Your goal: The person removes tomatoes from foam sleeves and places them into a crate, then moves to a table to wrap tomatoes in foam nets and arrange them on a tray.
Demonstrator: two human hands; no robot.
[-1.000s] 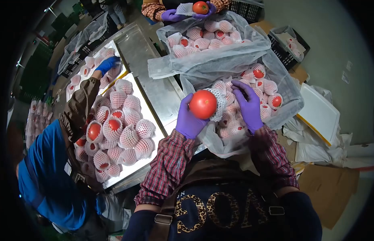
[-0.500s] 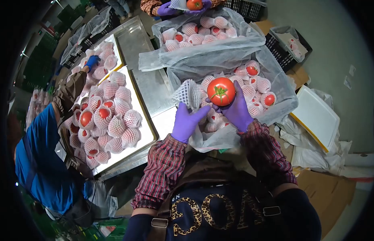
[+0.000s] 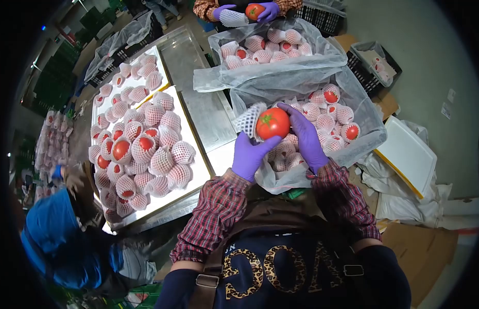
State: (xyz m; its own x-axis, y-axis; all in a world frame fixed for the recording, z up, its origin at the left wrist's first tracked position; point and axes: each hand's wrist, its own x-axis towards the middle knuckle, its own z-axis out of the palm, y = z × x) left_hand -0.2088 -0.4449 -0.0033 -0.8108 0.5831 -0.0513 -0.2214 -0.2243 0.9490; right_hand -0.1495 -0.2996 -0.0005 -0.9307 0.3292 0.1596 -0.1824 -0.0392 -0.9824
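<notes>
A bare red tomato [image 3: 273, 123] with a green calyx sits between my two purple-gloved hands. My left hand [image 3: 250, 156] grips a white foam net sleeve [image 3: 249, 120], its thumb against the tomato's lower side. The sleeve's mouth meets the left side of the fruit. My right hand [image 3: 307, 138] holds the tomato from the right, fingers curled over its edge. Below them is a lined crate [image 3: 371, 129] with many tomatoes in pink-white foam nets [image 3: 325, 121].
To the left, netted tomatoes [image 3: 160, 161] cover white trays on a metal table [image 3: 190, 103]. Across from me, a co-worker's gloved hands [image 3: 268, 11] hold a tomato and a net over another lined crate [image 3: 224, 80]. A person in blue [image 3: 56, 237] stands at left; a white lid [image 3: 408, 154] leans at right.
The tomato has moved left against the sleeve's mouth, and my hands have come closer together. The person in blue has drawn an arm back from the tray. The view has shifted slightly.
</notes>
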